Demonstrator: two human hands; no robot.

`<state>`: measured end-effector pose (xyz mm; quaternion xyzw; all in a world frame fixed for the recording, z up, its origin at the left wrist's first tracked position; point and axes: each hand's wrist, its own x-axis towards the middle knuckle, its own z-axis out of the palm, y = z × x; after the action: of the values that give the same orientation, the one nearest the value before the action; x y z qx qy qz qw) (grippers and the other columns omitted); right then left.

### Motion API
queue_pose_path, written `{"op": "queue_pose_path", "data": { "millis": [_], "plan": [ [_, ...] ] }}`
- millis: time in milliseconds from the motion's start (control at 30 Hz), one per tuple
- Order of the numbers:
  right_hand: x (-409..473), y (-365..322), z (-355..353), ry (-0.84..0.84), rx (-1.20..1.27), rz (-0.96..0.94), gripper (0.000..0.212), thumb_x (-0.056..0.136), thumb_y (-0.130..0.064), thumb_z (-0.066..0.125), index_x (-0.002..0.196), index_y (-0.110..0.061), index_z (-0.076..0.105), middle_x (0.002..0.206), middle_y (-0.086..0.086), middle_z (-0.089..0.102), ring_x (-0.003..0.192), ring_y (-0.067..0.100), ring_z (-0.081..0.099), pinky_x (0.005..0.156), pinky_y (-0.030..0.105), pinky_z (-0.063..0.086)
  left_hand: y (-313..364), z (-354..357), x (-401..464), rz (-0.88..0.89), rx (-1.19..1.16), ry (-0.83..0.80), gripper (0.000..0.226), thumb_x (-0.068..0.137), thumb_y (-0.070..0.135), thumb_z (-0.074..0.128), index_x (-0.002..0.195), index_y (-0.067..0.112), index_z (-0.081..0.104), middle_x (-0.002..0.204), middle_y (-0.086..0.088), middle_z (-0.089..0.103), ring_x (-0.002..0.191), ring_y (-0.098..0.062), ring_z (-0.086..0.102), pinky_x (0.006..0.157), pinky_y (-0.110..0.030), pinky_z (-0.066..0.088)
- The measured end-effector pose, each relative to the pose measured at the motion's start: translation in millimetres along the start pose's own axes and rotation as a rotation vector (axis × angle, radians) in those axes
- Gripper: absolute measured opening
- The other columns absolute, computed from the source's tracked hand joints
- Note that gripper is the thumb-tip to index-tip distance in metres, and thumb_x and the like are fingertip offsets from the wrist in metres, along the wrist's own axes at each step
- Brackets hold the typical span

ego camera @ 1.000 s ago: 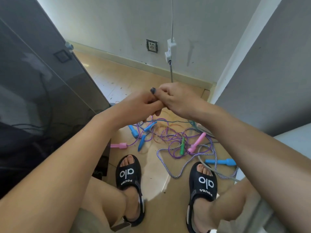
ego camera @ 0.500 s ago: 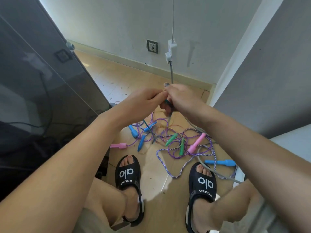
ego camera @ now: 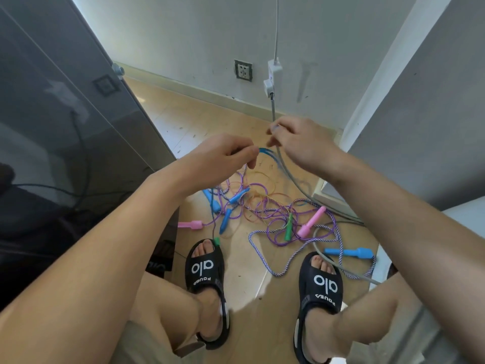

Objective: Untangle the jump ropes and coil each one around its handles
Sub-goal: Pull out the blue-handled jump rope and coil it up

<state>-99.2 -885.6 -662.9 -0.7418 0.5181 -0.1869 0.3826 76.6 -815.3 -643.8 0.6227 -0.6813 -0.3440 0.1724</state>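
Observation:
My left hand (ego camera: 225, 153) is raised over the floor and pinches the bend of a thin blue rope (ego camera: 266, 152). My right hand (ego camera: 301, 145) is just to its right, thumb and forefinger pinched on a thin strand that blur mostly hides. Below them lies the tangled pile of jump ropes (ego camera: 262, 211) in purple, orange and braided purple-white (ego camera: 262, 261). In it are pink handles (ego camera: 312, 222), blue handles (ego camera: 349, 252) and a green handle (ego camera: 288, 227). A second green handle (ego camera: 216, 241) sits by my left foot.
A grey cable (ego camera: 294, 179) drops from a white wall box (ego camera: 273, 74) past my right hand to the floor. A dark glass cabinet (ego camera: 65, 114) stands at the left and a grey wall (ego camera: 420, 127) at the right. My sandalled feet (ego camera: 206, 266) flank the pile.
My hands, joined a second ago, have pulled apart, and a blue rope now shows between them. One green handle has slid left across the floor to my left foot.

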Motion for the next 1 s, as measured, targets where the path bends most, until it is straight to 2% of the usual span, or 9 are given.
{"op": "queue_pose_path", "data": {
  "millis": [67, 167, 333, 467, 600, 733, 833, 900, 1000],
  "plan": [
    [-3, -13, 16, -0.078, 0.22, -0.054, 0.027, 0.101, -0.026, 0.043, 0.094, -0.012, 0.064, 0.074, 0.004, 0.071, 0.073, 0.021, 0.068, 0.075, 0.038, 0.053, 2, 0, 0, 0.018, -0.057, 0.016, 0.035, 0.104, 0.031, 0.047, 0.079, 0.017, 0.066, 0.059, 0.008, 0.048, 0.055, -0.011, 0.043, 0.055, -0.022, 0.036],
    [-7, -18, 21, -0.024, 0.107, -0.118, 0.028, 0.101, -0.026, 0.046, 0.085, -0.008, 0.061, 0.062, -0.005, 0.059, 0.054, 0.01, 0.051, 0.057, 0.029, 0.043, 0, 0, 1, 0.027, -0.016, 0.017, 0.034, 0.103, 0.031, 0.048, 0.074, 0.02, 0.064, 0.059, 0.007, 0.051, 0.055, -0.009, 0.044, 0.055, -0.025, 0.034],
    [0, -13, 0, 0.126, -0.315, -0.197, 0.019, 0.094, -0.034, 0.057, 0.085, -0.018, 0.063, 0.073, -0.005, 0.061, 0.072, 0.02, 0.056, 0.062, 0.03, 0.037, -1, 4, 1, 0.005, 0.078, -0.003, 0.025, 0.1, 0.04, 0.055, 0.088, 0.019, 0.058, 0.059, 0.006, 0.048, 0.049, -0.008, 0.037, 0.049, -0.022, 0.029],
    [9, 3, -29, 0.308, -0.509, 0.012, 0.019, 0.09, -0.031, 0.052, 0.089, -0.018, 0.065, 0.09, 0.004, 0.07, 0.087, 0.03, 0.062, 0.072, 0.034, 0.048, -5, -3, 2, 0.022, 0.183, 0.033, 0.014, 0.102, 0.032, 0.053, 0.103, 0.019, 0.059, 0.086, 0.0, 0.066, 0.075, -0.017, 0.058, 0.069, -0.034, 0.049],
    [5, 10, -33, 0.25, -0.559, 0.064, 0.023, 0.095, -0.032, 0.049, 0.096, -0.017, 0.066, 0.095, 0.005, 0.069, 0.09, 0.03, 0.061, 0.074, 0.035, 0.047, -14, -13, -3, -0.033, 0.075, 0.048, 0.021, 0.102, 0.032, 0.048, 0.09, 0.024, 0.063, 0.061, 0.01, 0.052, 0.05, -0.004, 0.041, 0.05, -0.02, 0.036],
    [-4, -14, 5, -0.07, -0.074, -0.072, 0.036, 0.105, -0.033, 0.037, 0.1, -0.009, 0.063, 0.095, 0.011, 0.069, 0.092, 0.029, 0.062, 0.087, 0.041, 0.05, -4, -7, -3, 0.03, 0.03, 0.047, 0.024, 0.102, 0.03, 0.048, 0.089, 0.023, 0.067, 0.08, 0.003, 0.064, 0.066, -0.013, 0.051, 0.058, -0.022, 0.038],
    [-11, -30, 20, -0.19, 0.314, -0.096, 0.037, 0.107, -0.033, 0.036, 0.082, -0.014, 0.056, 0.061, 0.003, 0.059, 0.053, 0.016, 0.054, 0.055, 0.032, 0.048, 6, -6, -2, 0.057, -0.069, 0.055, 0.028, 0.1, 0.022, 0.05, 0.079, 0.022, 0.068, 0.065, 0.01, 0.062, 0.057, -0.008, 0.05, 0.054, -0.019, 0.039],
    [-8, -29, 14, -0.092, 0.057, -0.216, 0.038, 0.103, -0.041, 0.043, 0.073, -0.021, 0.056, 0.057, -0.007, 0.053, 0.051, 0.011, 0.047, 0.053, 0.028, 0.036, 4, -9, -3, 0.019, -0.079, 0.061, 0.028, 0.1, 0.026, 0.052, 0.078, 0.02, 0.067, 0.053, 0.01, 0.049, 0.049, -0.007, 0.044, 0.048, -0.016, 0.037],
    [5, -12, -13, 0.093, -0.336, -0.206, 0.031, 0.095, -0.041, 0.056, 0.082, -0.015, 0.068, 0.076, 0.0, 0.064, 0.074, 0.019, 0.058, 0.065, 0.03, 0.042, -11, -14, -3, -0.035, 0.107, 0.061, 0.034, 0.099, 0.043, 0.055, 0.083, 0.014, 0.063, 0.064, 0.001, 0.055, 0.054, -0.013, 0.047, 0.053, -0.025, 0.039]
  ]
}}
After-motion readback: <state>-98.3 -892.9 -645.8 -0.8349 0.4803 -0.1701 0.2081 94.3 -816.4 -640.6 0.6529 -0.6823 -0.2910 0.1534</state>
